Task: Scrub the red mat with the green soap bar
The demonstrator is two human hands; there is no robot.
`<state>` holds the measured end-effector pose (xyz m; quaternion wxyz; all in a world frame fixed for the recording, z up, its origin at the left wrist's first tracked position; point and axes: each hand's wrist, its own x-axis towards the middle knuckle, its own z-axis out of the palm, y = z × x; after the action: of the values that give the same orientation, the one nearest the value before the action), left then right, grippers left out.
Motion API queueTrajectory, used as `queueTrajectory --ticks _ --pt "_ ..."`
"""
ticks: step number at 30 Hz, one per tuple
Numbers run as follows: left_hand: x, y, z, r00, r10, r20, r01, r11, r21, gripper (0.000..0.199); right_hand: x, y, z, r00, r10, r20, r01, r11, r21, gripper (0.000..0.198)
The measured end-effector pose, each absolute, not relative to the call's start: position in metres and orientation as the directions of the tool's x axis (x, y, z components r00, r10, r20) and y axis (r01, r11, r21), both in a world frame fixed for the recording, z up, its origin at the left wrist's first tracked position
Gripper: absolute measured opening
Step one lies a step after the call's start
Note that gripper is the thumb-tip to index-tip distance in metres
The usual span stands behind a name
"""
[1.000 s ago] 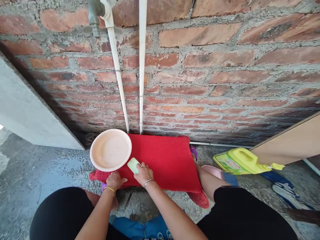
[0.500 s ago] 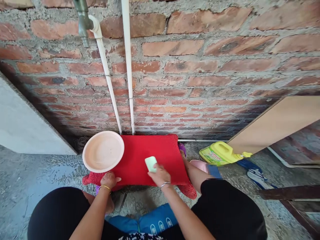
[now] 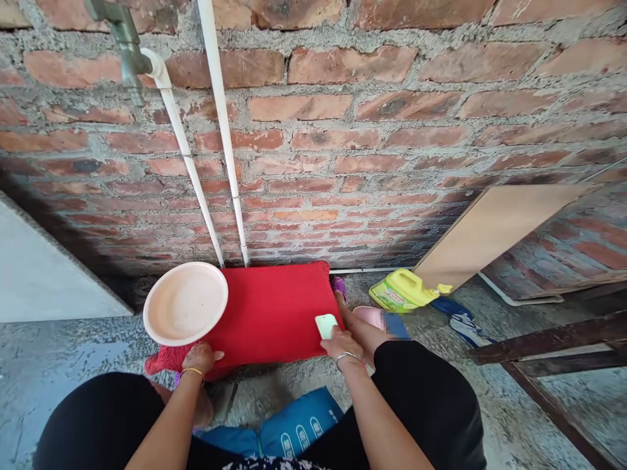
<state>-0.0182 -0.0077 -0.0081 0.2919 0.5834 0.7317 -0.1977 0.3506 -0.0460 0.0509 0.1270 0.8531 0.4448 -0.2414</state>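
Red cloth [image 3: 274, 313] — right hand [image 3: 344, 344] gripping pale-green bar [image 3: 325, 324], left hand [image 3: 200, 357] on edge, hold unclear — yellow jug label [image 3: 398, 299] illegible.

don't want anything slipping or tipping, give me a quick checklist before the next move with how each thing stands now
1. Right hand has hold of the pale green bar: ok, held at the right end of the red cloth.
2. Left hand grips the cloth: cannot tell; it is at the near edge, by the basin.
3. Cloth lies flat on top: ok, no big folds show.
4. Basin clear of the cloth: not ok, it covers part of the left end.
5. Floor dry: not ok, it looks wet at the left.
6. Tap fully shut: cannot tell.
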Motion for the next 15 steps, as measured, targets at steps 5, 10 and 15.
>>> queueTrajectory --ticks 5,10,15 --pt "-0.022 -0.006 -0.012 -0.110 0.743 -0.660 0.981 0.187 0.046 0.048 0.325 -0.054 0.062 0.410 0.741 -0.532 0.841 -0.533 -0.093 0.051" --pt "-0.023 -0.007 -0.015 -0.091 0.750 -0.655 0.988 0.150 0.035 0.051 0.248 -0.058 0.042 0.095 0.832 -0.546 0.926 -0.276 -0.258 0.048" --pt "-0.022 -0.008 -0.019 -0.088 0.765 -0.638 0.991 0.132 0.020 0.053 0.295 -0.058 0.035 0.206 0.785 -0.584 0.918 -0.362 -0.163 0.054"
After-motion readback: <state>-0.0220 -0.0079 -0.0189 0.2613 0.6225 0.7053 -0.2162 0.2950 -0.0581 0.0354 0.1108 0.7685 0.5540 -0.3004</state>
